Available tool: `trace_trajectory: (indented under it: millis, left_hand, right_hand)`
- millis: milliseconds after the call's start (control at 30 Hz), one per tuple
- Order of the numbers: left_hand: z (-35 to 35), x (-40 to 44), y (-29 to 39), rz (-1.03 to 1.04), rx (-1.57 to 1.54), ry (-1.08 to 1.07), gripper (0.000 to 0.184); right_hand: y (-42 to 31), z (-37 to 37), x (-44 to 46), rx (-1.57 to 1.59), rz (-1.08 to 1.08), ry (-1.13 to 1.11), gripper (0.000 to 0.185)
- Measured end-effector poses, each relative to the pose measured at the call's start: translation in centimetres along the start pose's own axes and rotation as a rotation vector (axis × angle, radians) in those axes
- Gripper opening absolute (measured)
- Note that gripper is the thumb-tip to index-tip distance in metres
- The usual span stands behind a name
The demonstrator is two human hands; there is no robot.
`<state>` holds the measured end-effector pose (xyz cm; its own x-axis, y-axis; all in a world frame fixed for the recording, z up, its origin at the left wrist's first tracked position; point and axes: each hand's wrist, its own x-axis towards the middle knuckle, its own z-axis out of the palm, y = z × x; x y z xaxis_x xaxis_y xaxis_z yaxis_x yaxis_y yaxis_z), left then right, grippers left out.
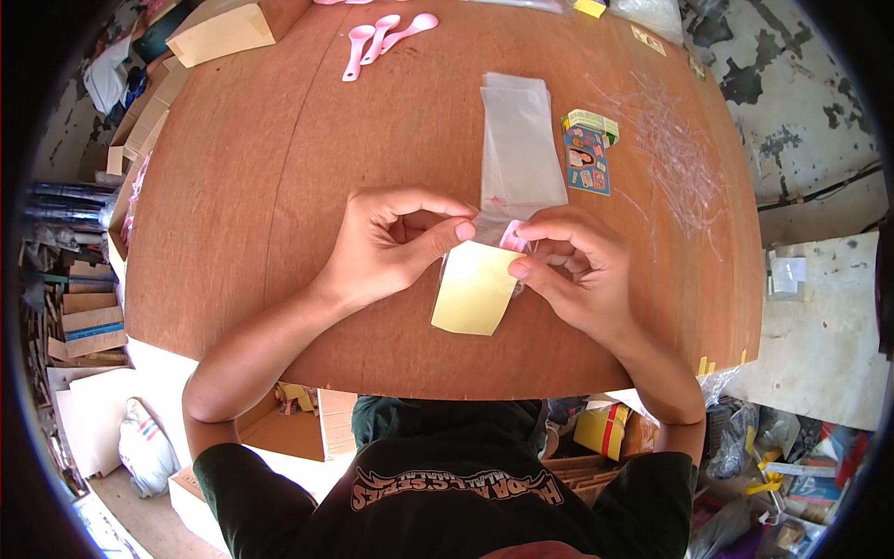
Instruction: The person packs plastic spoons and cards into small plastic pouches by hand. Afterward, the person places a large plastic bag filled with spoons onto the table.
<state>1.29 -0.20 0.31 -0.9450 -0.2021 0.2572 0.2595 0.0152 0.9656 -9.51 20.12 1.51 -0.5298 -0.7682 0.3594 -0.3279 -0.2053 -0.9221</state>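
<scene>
My left hand pinches the upper left edge of a clear plastic bag with thumb and index finger. Inside or against the bag is a pale yellow card, tilted slightly, near the table's front edge. My right hand is closed at the bag's upper right, its thumb on the card's corner. A small pink piece shows between the hands, by my right index finger. Just beyond, a stack of clear bags lies flat. To its right is a blue printed card with a green and yellow strip.
Pink spoons lie at the back of the brown table. A tangle of clear plastic strands is at the right. A cardboard box stands at the back left; more boxes line the left side.
</scene>
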Motion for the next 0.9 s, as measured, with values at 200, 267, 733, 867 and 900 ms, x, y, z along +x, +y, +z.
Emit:
trace_trajectory:
  millis: [200, 267, 733, 867, 900]
  left_hand:
    - [0.1, 0.1, -0.1, 0.032, 0.006, 0.022, 0.011]
    - [0.1, 0.1, -0.1, 0.038, 0.011, 0.025, 0.012]
    - [-0.6, 0.8, 1.5, -0.320, 0.091, -0.332, 0.054]
    - [-0.8, 0.8, 0.0, -0.240, -0.002, -0.303, 0.053]
    - [-1.0, 0.9, 0.0, -0.252, 0.006, -0.300, 0.053]
  right_hand:
    - [0.3, 0.3, -0.1, -0.037, -0.014, 0.041, 0.025]
    - [0.3, 0.3, -0.2, -0.022, -0.001, 0.050, 0.026]
    - [0.8, 0.1, -0.5, -0.019, 0.024, 0.078, 0.029]
    - [0.5, 0.4, -0.5, -0.044, -0.012, 0.051, 0.034]
    - [0.5, 0.4, -0.5, -0.041, 0.021, 0.044, 0.037]
